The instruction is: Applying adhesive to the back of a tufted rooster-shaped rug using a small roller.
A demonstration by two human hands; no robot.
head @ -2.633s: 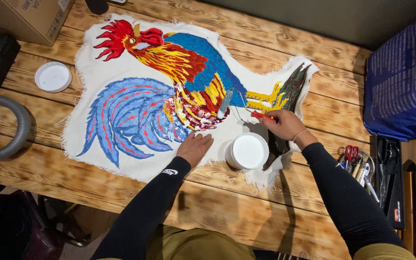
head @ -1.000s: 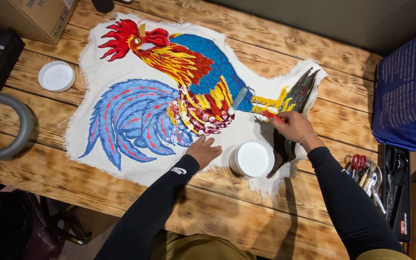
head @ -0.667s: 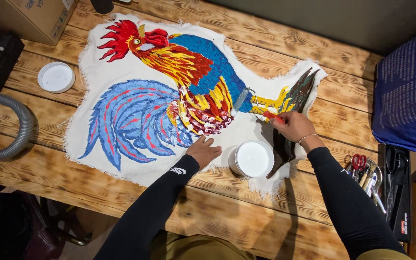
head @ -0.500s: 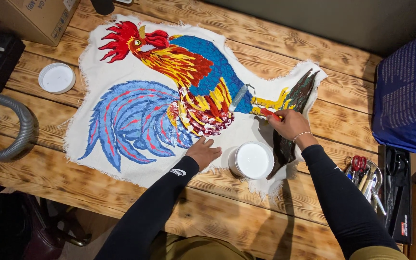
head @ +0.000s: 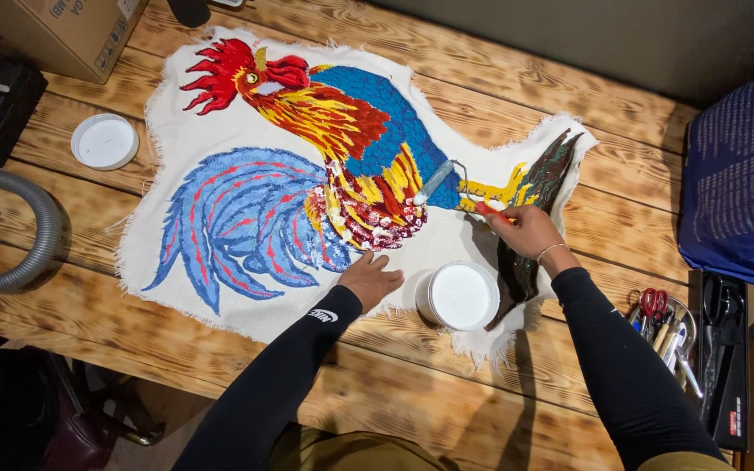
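Roller (head: 434,181), small, pale sleeve on a bent wire frame with a red-orange handle. Location: on the rooster cloth (head: 307,174), at the bird's lower body where the blue breast meets the yellow legs. Long axis of the sleeve runs on a diagonal, lower-left to upper-right; the wire frame bends back toward the handle on the person's right.

Right hand (head: 525,231): closed around the roller's handle, knuckles up, resting over the yellow leg area just beside the dark foot section. The roller sleeve lies to the left of this hand and a little farther from the body, so this hand is the nearer and the only one in contact with the tool.

Left hand (head: 373,279): open, palm down, fingers spread flat on the bare pale margin of the cloth below the bird's belly. Holds nothing; presses the fabric to the worktop (head: 499,78). The roller lies up and to the right of it, near but apart.

White tub (head: 458,296): round, open, filled with white liquid; stands on the cloth edge between the two hands, closer to the body than the roller.

Also present: round white lid (head: 105,141) at far left on the wood; grey hose (head: 32,235) at left edge; tool cup with red-handled scissors (head: 661,318) at right; blue bag (head: 743,174) at far right.
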